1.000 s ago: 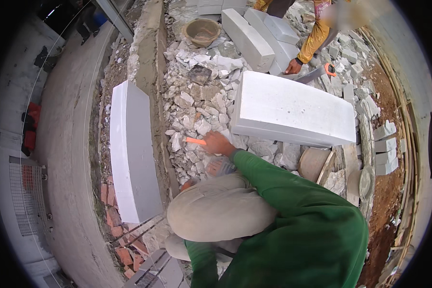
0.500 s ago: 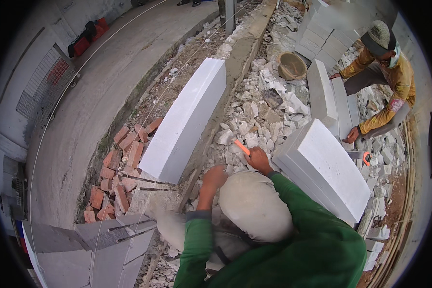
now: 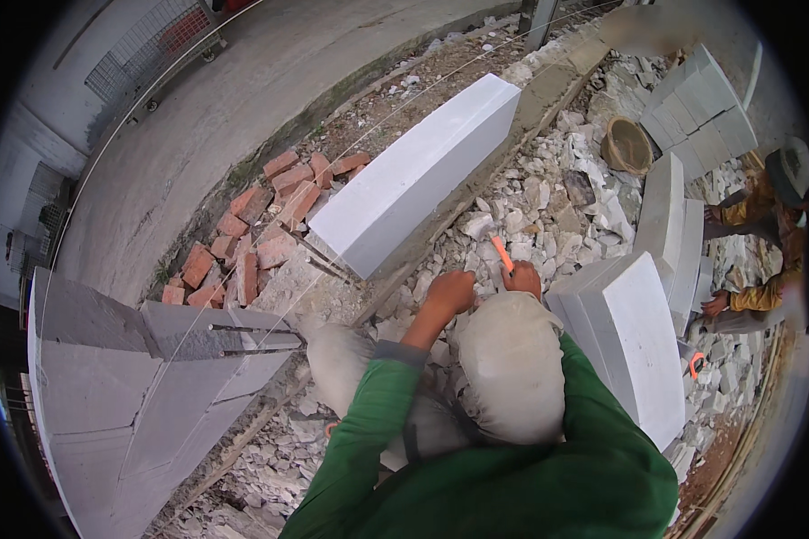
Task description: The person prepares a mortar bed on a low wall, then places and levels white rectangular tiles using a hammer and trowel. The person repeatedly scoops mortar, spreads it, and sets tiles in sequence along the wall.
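"Left hand (image 3: 451, 291) is now sitting closer to the right hand (image 3: 522, 278) than half a second ago, and the view is swinging, bringing more of the grey block wall (image 3: 108, 395) into sight at lower left."

"How many hands are you counting?"

"Four: the person's own two, plus two co-worker's hands (image 3: 716, 304) showing at the far right, near some pale blocks (image 3: 686, 251)."

"Is anything being gripped?"

"One thing: the right hand is closing around a narrow orange tool (image 3: 502, 252), which is pointing up and away over the pale rubble (image 3: 535, 202), just beyond the knee (image 3: 512, 368). The left hand's fingers are curling inward; whether they are clamping anything, I'm not able to tell."

"And the arms?"

"Two green sleeves (image 3: 368, 431) are coming up from the lower edge. The left forearm is slanting up and rightward, its wrist showing past a grey cuff; the knee is hiding the right wrist."

"What else are you counting?"

"One long white block (image 3: 418, 175) is lying past the left hand, and one thick block (image 3: 647, 346) is resting right of the right hand, a seam showing along its side. More than a dozen red bricks (image 3: 198, 265) are overlapping, too jumbled for an exact count. Four dark rods (image 3: 256, 330) are jutting out in two pairs. One bowl (image 3: 626, 145) is sitting on the rubble."
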Action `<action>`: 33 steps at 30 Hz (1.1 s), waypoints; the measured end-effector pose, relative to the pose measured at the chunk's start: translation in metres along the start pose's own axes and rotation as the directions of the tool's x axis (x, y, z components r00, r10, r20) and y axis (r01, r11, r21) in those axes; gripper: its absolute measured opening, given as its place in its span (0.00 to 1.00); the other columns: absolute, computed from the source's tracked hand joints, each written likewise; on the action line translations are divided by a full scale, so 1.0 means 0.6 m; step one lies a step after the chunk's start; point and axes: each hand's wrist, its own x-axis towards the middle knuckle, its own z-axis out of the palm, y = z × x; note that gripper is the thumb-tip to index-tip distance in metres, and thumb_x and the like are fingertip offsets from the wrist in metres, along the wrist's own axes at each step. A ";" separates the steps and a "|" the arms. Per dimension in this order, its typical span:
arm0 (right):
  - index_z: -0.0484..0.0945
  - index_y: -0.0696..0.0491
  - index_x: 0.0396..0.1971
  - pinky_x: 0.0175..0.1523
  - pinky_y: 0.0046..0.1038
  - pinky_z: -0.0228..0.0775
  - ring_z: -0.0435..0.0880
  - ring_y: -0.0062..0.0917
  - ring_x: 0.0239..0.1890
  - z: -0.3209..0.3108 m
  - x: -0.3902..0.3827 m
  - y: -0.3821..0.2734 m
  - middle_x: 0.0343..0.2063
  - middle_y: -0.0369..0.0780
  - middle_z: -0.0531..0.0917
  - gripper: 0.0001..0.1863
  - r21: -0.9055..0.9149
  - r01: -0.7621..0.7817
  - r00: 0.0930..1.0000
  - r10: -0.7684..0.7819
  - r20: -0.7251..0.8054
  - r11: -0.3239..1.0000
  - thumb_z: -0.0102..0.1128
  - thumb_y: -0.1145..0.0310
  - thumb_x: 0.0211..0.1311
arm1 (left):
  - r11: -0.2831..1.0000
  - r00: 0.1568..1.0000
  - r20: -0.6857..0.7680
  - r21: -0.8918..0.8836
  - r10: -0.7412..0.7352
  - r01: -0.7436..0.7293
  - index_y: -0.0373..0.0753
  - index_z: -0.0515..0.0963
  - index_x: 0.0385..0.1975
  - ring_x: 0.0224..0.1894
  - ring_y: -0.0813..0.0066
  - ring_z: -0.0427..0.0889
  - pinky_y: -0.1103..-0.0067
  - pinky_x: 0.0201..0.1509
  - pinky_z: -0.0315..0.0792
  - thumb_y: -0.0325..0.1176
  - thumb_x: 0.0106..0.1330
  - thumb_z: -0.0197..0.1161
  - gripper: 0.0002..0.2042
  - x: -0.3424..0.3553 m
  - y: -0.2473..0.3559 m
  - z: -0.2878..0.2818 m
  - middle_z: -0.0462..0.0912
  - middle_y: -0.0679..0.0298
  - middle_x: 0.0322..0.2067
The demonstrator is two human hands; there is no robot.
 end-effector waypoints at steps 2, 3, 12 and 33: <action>0.83 0.61 0.32 0.48 0.48 0.77 0.84 0.49 0.41 0.006 0.004 0.005 0.33 0.52 0.85 0.24 0.003 -0.001 1.000 0.001 0.004 1.000 0.62 0.51 0.68 | 1.000 1.000 -0.004 0.000 -0.009 0.009 0.36 0.84 0.41 0.50 0.46 0.87 0.55 0.53 0.80 0.38 0.63 0.65 0.13 0.002 -0.001 0.004 0.88 0.48 0.43; 0.83 0.61 0.32 0.47 0.48 0.77 0.84 0.49 0.41 0.009 0.007 0.008 0.33 0.52 0.85 0.24 0.000 -0.012 1.000 0.012 0.023 1.000 0.62 0.50 0.68 | 1.000 1.000 0.013 0.012 -0.019 0.019 0.36 0.84 0.41 0.50 0.46 0.87 0.56 0.53 0.80 0.37 0.63 0.64 0.12 0.003 -0.001 0.005 0.88 0.48 0.43; 0.84 0.62 0.35 0.45 0.51 0.78 0.85 0.53 0.39 0.028 0.015 0.024 0.32 0.56 0.84 0.27 -0.046 -0.068 0.994 0.072 0.079 0.997 0.61 0.46 0.68 | 0.998 0.998 0.040 0.027 -0.049 0.048 0.35 0.84 0.40 0.48 0.47 0.88 0.58 0.51 0.81 0.31 0.63 0.61 0.11 -0.003 0.006 -0.004 0.88 0.48 0.43; 0.84 0.61 0.31 0.47 0.50 0.77 0.85 0.52 0.40 0.013 0.008 0.010 0.32 0.56 0.85 0.23 0.025 -0.044 0.998 0.044 0.034 0.999 0.64 0.51 0.66 | 0.998 0.996 0.073 0.030 -0.053 0.051 0.36 0.84 0.44 0.51 0.49 0.87 0.58 0.53 0.81 0.37 0.63 0.64 0.14 -0.008 0.014 -0.010 0.87 0.48 0.46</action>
